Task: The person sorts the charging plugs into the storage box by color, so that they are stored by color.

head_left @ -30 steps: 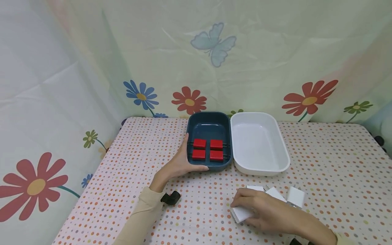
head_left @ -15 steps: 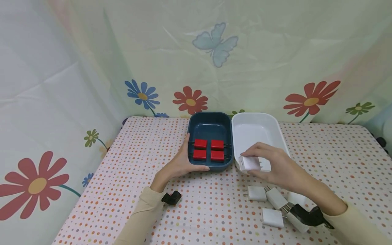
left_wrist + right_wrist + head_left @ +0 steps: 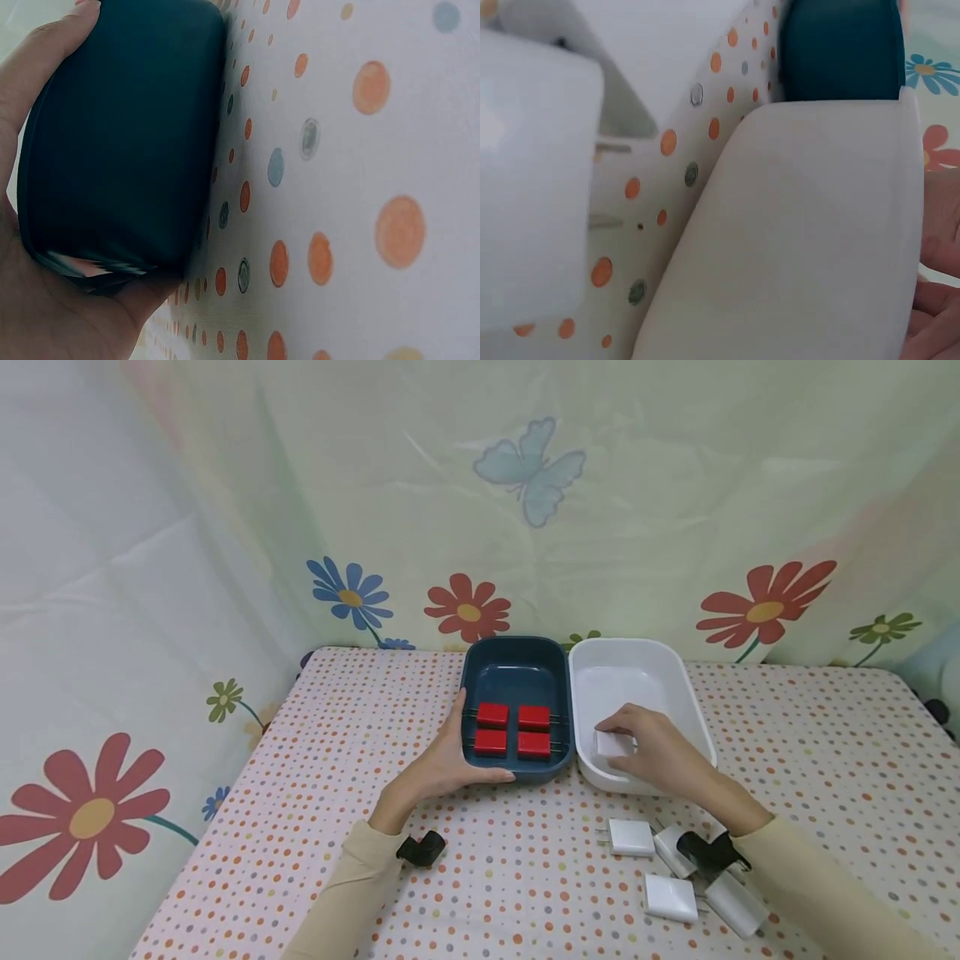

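With right hand, pinched white block-shaped plastic charger left of wrist, fingers closed, long axis apparently left-right | held within white rounded plastic tray, centre-right of frame | with left hand, gripped navy plastic tray, centre

Smooth, glossy-looking plastic formed the navy rounded-rectangular tray and, at its three o'clock, the white rounded-rectangular tray.

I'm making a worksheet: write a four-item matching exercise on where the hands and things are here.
1. Red chargers
2. Left hand
3. Right hand
4. Dark blue tray

A. holds a white charger
B. stands beside the white tray
C. lie inside the dark blue tray
D. grips the dark blue tray

Pairs: 1-C; 2-D; 3-A; 4-B
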Motion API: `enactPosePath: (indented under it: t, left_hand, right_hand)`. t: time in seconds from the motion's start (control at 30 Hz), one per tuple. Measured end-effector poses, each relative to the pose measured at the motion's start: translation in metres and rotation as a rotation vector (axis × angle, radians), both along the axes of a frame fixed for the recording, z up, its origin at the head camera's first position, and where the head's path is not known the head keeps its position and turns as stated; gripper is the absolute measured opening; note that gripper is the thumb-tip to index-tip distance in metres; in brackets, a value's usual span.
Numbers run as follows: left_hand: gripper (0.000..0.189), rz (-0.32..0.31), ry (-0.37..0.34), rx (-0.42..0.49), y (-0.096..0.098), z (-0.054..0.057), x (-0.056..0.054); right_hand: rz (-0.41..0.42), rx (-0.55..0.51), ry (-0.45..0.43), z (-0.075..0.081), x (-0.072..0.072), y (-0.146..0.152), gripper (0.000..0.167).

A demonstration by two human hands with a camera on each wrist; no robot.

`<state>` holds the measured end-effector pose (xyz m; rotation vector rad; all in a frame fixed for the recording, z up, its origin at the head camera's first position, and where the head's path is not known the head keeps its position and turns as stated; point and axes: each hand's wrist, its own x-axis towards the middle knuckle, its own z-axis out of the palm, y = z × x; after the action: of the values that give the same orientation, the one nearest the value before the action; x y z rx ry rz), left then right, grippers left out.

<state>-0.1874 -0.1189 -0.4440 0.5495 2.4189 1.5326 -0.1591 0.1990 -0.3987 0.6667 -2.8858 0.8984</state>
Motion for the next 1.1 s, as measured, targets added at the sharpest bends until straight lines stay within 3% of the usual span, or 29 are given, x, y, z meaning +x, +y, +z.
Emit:
enactPosePath:
  t: [0.37, 0.67, 1.1]
  left_hand:
    - [0.138, 0.012, -0.01, -0.01, 0.0, 0.003, 0.001]
    - [0.138, 0.002, -0.008, 0.011, 0.0, 0.002, 0.002]
    - [0.138, 0.041, -0.034, -0.066, -0.001, 0.001, 0.003]
  right_hand:
    - [0.034, 0.073, -0.093, 0.003, -0.022, -0.008, 0.038]
    - [-0.034, 0.111, -0.22, -0.007, -0.024, -0.017, 0.04]
    - [-0.021, 0.106, -0.167, -0.014, -0.029, -0.019, 0.038]
